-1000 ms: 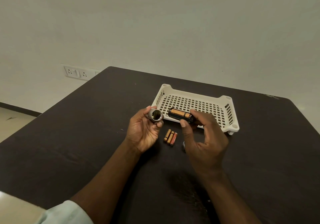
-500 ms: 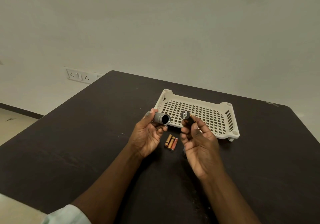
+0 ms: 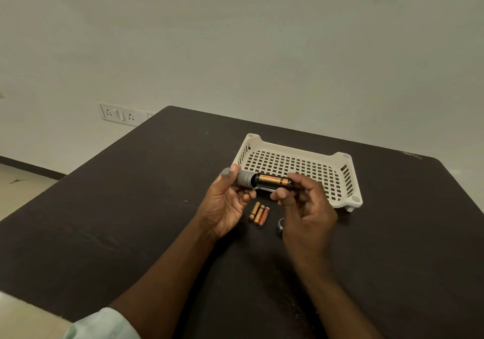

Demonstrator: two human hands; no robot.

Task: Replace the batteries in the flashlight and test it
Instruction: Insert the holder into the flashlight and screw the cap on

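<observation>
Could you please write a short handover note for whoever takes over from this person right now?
Left hand holds the grey flashlight body, open end facing right.
Right hand holds the battery holder, loaded, its left end at the body's mouth.
Three loose batteries lie on the table; the end cap lies by the right hand; the white tray is empty.
Done: holder loaded.
Left: seat the holder, fit the cap, test.

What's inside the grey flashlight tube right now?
The black battery holder with orange batteries, its left end entering the grey flashlight tube. How deep it sits is hidden by the tube wall and left hand.
</observation>
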